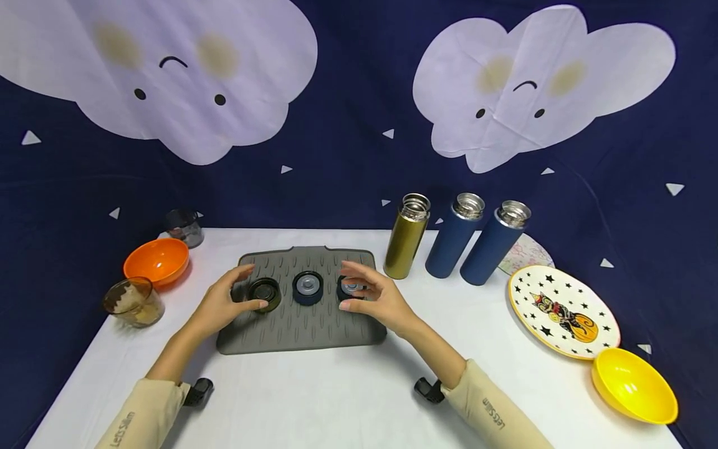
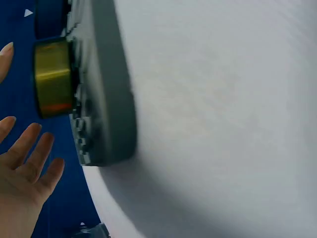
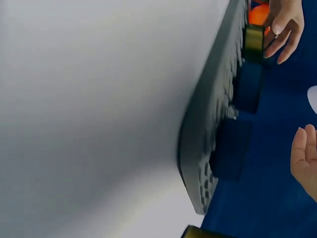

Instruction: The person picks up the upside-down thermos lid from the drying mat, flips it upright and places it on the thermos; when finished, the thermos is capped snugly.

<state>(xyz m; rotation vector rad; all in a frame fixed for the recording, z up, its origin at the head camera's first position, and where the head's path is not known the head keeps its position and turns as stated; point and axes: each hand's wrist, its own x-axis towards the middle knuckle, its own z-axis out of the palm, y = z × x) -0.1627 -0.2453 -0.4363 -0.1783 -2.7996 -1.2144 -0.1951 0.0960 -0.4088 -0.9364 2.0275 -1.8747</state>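
Observation:
Three round bottle lids sit in a row on a grey ridged mat (image 1: 308,329). My left hand (image 1: 220,299) hovers at the left one, a gold lid (image 1: 273,304) (image 2: 53,82), with thumb and fingers spread; the left wrist view has a gap between them. In the middle is a dark blue lid (image 1: 308,288). My right hand (image 1: 388,300) (image 3: 308,161) is by the right-hand dark blue lid (image 1: 344,293) (image 3: 231,148), thumb and fingers apart. Its fingers partly cover that lid in the head view, while the right wrist view shows them clear of it.
Behind the mat's right side stand an uncapped gold bottle (image 1: 405,248) and two blue bottles (image 1: 452,244) (image 1: 490,251). To the right lie a patterned plate (image 1: 538,321) and a yellow bowl (image 1: 631,386). An orange bowl (image 1: 157,262) and two glasses (image 1: 137,305) (image 1: 187,231) stand left.

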